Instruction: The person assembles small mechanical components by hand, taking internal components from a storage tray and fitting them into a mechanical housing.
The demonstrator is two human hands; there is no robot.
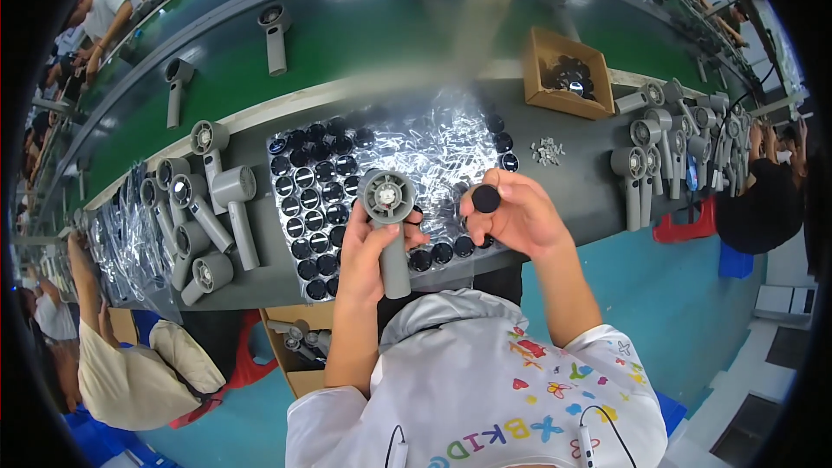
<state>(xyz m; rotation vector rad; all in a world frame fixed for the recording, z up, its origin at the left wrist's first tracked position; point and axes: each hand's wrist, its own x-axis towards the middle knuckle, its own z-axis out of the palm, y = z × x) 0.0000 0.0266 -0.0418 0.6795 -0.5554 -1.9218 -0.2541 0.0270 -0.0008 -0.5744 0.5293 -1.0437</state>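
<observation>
Fan (395,247) was gripped by curled left hand (365,250), apparently for clear view; cap (485,198) held by half-open right hand (525,215); discs (442,252) spread between.

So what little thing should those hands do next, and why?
Probably move the right hand left, bringing the small black disc over the grey fan. The disc is pinched in the fingertips, apart from the fan, while the left hand holds the fan with its round head facing up, its pale middle uncovered.
</observation>
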